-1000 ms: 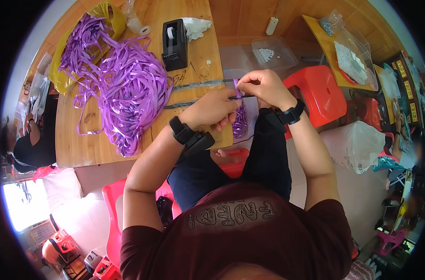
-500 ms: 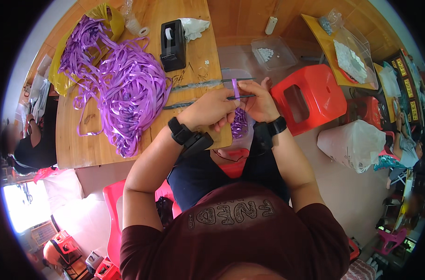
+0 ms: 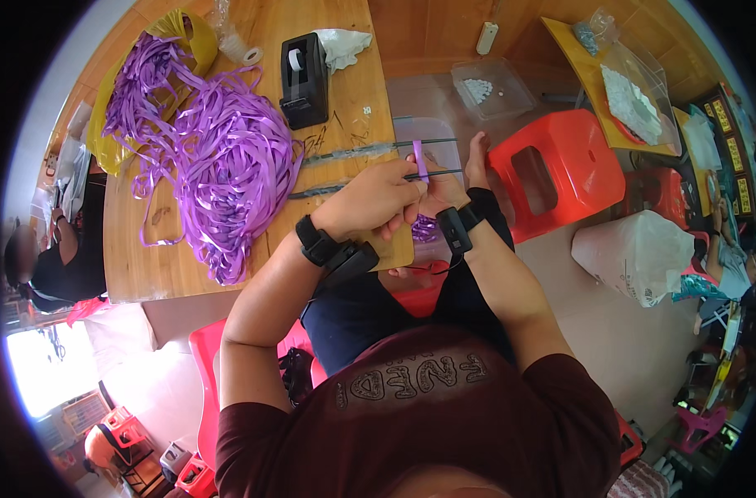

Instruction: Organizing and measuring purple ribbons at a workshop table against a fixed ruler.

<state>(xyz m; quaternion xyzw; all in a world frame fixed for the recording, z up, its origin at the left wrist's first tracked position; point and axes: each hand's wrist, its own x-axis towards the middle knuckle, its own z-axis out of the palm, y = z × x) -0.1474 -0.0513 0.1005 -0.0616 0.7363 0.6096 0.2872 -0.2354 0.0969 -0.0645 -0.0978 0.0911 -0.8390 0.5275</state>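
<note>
Head view: we pinch a purple ribbon strip [image 3: 419, 160] upright between left hand [image 3: 376, 199] and right hand [image 3: 446, 192], fingers closed on it beside a thin dark rod [image 3: 369, 150] at the worktop [image 3: 187, 274] edge. A large ribbon pile [image 3: 220, 166] remains unworked, so we judge most work remains.

- Wooden table [image 3: 178, 274]: occupies the upper left of the frame; grain visible on its bare lower part
- Purple ribbon pile [image 3: 220, 158]: spread across the table's left and centre
- Yellow bag [image 3: 187, 33]: upper left, under the ribbon's far end
- Black tape dispenser [image 3: 303, 79]: upper centre, just right of the ribbon
- Tape roll [image 3: 251, 56]: beside the dispenser
- Crumpled white cloth [image 3: 344, 43]: at the table's upper right corner
</note>
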